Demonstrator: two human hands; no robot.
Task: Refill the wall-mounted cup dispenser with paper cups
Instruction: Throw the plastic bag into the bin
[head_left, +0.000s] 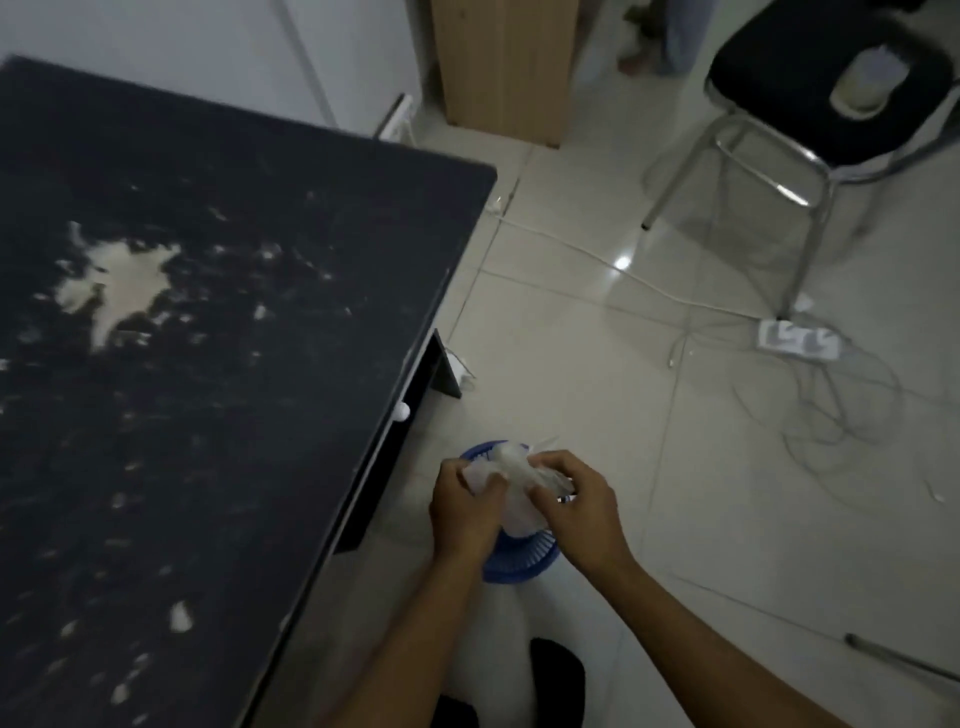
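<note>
Left hand: the left hand (464, 506) is curling its fingers round the near end of a crumpled clear wrapper (511, 491), pinching it at its own side.
Right hand: the right hand (574, 512) is gripping the other side of the same wrapper, fingers bent over the top of it.
Why held so: both hands are pulling on one piece of plastic from opposite sides, which looks to me like someone tearing or peeling a sleeve open to get at what is inside.
Cups: I am guessing the pale bundle inside the wrapper is the stack of cups; the blur is hiding any rims, so I cannot say for sure.
Where the bundle lies: it is sitting between the two hands, touching both, held in the air just above a blue basket (524, 564) on the floor.
Why over the basket: working above it is probably meant to let the torn plastic drop straight in.
Desk: the dark, scuffed desk (218, 322) is standing just to the left of the hands, with nothing of the task on it.
Dispenser: no wall dispenser is showing from here, so the filling itself is not yet begun.
Floor: a chair (826, 98) and a power strip (797, 340) with loose cables are lying well apart, to the right.
</note>
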